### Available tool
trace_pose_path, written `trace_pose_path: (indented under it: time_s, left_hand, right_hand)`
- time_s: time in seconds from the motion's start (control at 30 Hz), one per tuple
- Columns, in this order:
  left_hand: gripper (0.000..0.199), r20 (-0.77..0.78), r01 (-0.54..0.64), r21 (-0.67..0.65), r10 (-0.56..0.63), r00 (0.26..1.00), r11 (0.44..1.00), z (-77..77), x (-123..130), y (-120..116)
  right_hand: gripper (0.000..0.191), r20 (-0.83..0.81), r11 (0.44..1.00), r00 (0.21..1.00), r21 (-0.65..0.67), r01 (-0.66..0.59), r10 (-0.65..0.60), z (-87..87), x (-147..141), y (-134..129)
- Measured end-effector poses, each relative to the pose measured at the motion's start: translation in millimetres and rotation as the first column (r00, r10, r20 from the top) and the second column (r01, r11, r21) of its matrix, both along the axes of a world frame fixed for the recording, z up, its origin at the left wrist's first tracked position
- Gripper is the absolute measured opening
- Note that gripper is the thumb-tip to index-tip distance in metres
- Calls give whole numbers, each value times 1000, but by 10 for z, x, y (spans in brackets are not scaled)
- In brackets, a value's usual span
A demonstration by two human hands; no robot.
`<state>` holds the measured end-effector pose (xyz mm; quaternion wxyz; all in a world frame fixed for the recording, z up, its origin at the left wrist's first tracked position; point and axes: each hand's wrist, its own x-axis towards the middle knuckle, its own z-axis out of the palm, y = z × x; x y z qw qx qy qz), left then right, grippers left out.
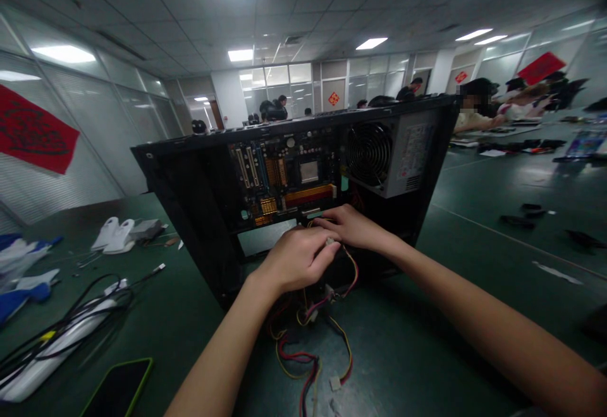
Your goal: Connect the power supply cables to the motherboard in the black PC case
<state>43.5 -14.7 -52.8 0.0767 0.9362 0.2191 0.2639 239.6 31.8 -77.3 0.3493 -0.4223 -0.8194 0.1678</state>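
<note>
An open black computer case (190,215) stands on the green table, its inside facing me. My left hand (301,253) is closed around a power cable (355,268), with a pale connector at its thumb and fingertips. Right beside it, my right hand (353,224) has its fingers closed at thin yellow wires near the lower edge of the motherboard (284,174); what its fingertips pinch is hidden. The silver power supply (410,158) with a black fan sits in the upper right of the case. More red, yellow and black cables (310,360) with white connectors lie below my hands.
At the left lie a white power strip (61,347) with black cords, a phone (118,388) in a green case, and white gloves (114,234). Small black parts (516,221) lie on the right. Several people are at tables farther back.
</note>
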Motion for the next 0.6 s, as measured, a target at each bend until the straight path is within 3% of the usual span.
trace_pose_path:
  time_s: [0.33,0.6]
  left_hand:
    - [33,-12,-10,-35,10,1000,999,33,6,-21]
    - [28,-79,-20,31,22,997,999,22,13,-9]
  right_hand:
    - [36,74,999,997,33,8,-10,-13,-2,13]
    - [38,86,999,996,29,23,-25,-6,-12,-1]
